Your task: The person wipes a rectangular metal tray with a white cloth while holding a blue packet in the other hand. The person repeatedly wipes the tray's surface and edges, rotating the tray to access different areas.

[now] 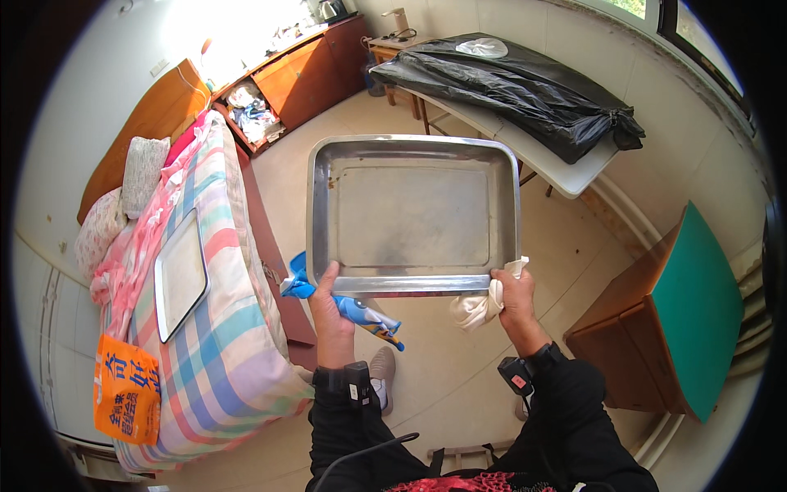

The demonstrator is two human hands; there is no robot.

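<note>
A rectangular stainless steel tray [413, 215] is held up in front of me, its hollow side facing me. Small brown spots mark its inner left wall. My left hand [332, 313] grips the near left corner, thumb over the rim. Pinched in that same hand is a crumpled blue printed piece [369, 320], cloth or plastic, which sticks out on both sides. At the near right corner my right hand [515, 298] holds the tray together with a bunched cream cloth [478, 311]. The fingers of both hands are partly hidden behind the tray and cloths.
On the left, a bed with a checked cover [230, 320] bears a white dark-rimmed tray [180, 277] and an orange bag [127, 393]. A table [572, 181] under black plastic sheeting [510, 92] stands far right. Nearer right is a green-topped wooden cabinet [698, 313].
</note>
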